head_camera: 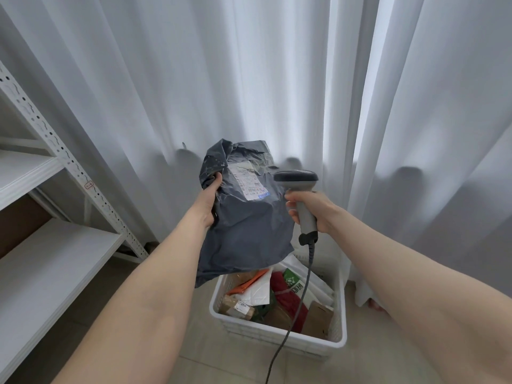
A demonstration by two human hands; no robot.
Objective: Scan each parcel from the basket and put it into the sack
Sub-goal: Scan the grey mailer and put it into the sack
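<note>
Pale floor tiles lay nearest below you, and on them stood the white basket, holding other parcels in brown, red, green and white wrapping. Up from the lower edge of the view ran the grey cable, crossing over the basket to the scanner. Your right hand had its fingers curled round the scanner's handle, head uppermost. Your left hand held the grey parcel above the basket by its upper left edge: thumb pressed on the front, the other fingers hidden behind the wrapping. The parcel hung roughly upright, its long axis running top to bottom. Its white label faced you on the upper half, just left of the scanner's head, near it but apart. Whether the scanner's window faced the label could not be told; the coming move probably turned on bringing that head leftward onto the label. No sack was in view. Farther off hung the white curtain, with white shelving at your left.
</note>
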